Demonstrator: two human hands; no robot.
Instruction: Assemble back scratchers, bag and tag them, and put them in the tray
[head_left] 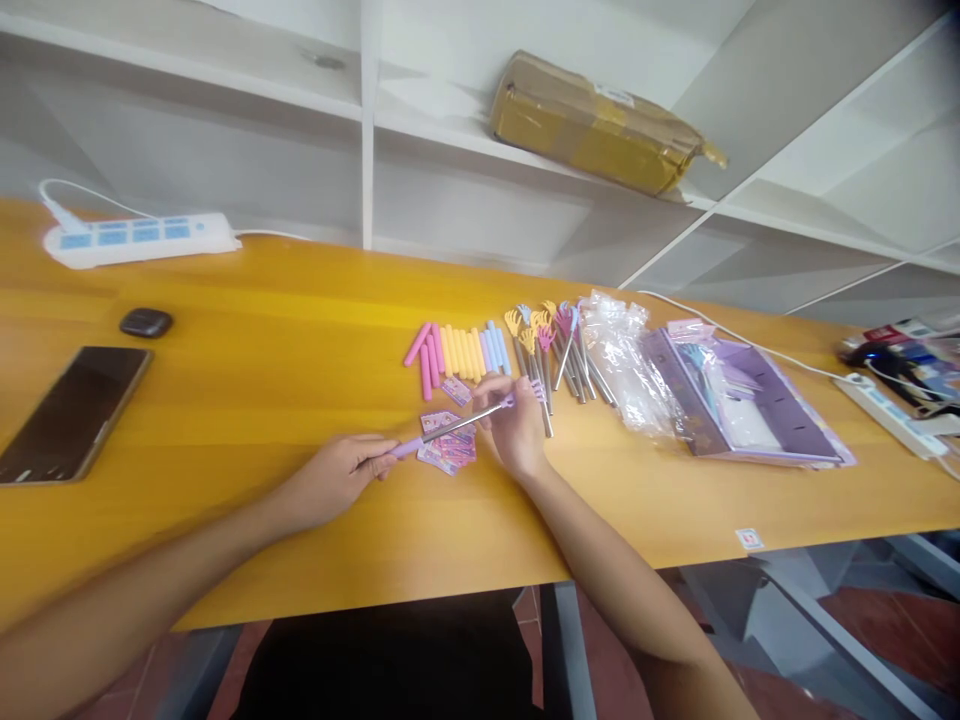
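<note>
Between my two hands is a back scratcher (459, 424) with a purple handle, a metal rod and a purple claw head. My left hand (349, 472) is closed around the purple handle. At the claw end, the fingers of my right hand (517, 425) are closed on the scratcher. Small printed cards (448, 455) lie in a loose pile beneath the rod. Behind them sits a row of pink, yellow, purple and blue handle tubes (459, 352). Several metal rods with coloured claw heads (547, 350) lie just beyond my right hand.
Clear plastic bags (630, 360) lie beside a purple box (750, 400) on the right. To the left are a phone (71, 415), a dark small case (145, 322) and a power strip (142, 240). A taped parcel (596, 125) rests on the shelf above. Another power strip (892, 415) is at far right.
</note>
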